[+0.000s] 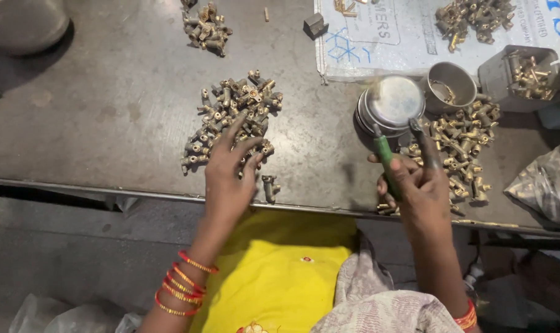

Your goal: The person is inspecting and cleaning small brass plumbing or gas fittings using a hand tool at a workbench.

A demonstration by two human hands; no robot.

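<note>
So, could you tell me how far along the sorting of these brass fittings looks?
Looks partway. Possibly done: fittings heaped beside the right hand, which holds green-handled pliers. In hand: the left hand reaches into the middle pile. Left: that pile and another at the far edge.

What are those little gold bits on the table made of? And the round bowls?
The little fittings under the left hand look like brass: yellow-gold, dull shine, machined shapes. The round bowls look like steel: silvery, smooth, with bright glare. The table seems to be grey metal sheet, worn and matte. The tool in the right hand has a green, probably plastic, grip.
</note>
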